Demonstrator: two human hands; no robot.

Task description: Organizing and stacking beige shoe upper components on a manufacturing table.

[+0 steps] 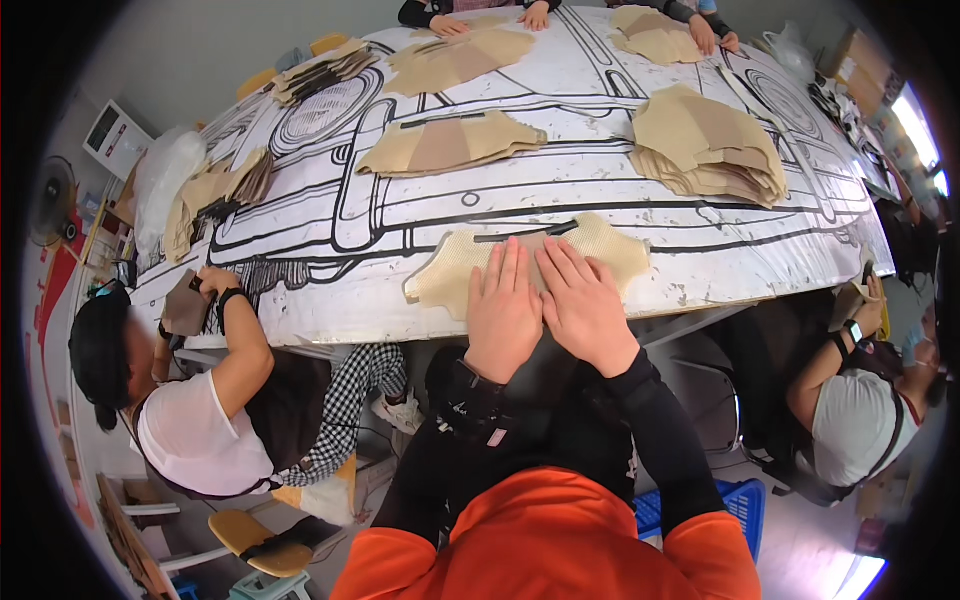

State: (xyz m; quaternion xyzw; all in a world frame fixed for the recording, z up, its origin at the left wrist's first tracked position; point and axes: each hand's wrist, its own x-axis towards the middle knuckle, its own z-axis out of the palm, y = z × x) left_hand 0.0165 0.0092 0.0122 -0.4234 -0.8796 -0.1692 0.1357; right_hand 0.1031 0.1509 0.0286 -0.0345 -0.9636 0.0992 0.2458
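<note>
- While both palms lie flat, left hand (503, 312) and right hand (585, 310) press a tan fabric piece (455, 272), fingers outstretched toward 12 o'clock, gripping nothing.
- Line-drawn white table (400, 240); tan stacks (705, 145) at 1 o'clock.

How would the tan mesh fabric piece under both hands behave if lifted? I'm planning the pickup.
The tan mesh fabric piece probably droops: thin, flat. Likely light. The left hand and right hand pressing it suggests it slides on the white printed tabletop.

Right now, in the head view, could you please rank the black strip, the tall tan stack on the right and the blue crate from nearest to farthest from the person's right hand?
1. Black strip: just beyond the right hand, on the cream mesh piece.
2. Blue crate: below the table, by the right elbow.
3. Tall tan stack: further up the table, to the right.
</note>
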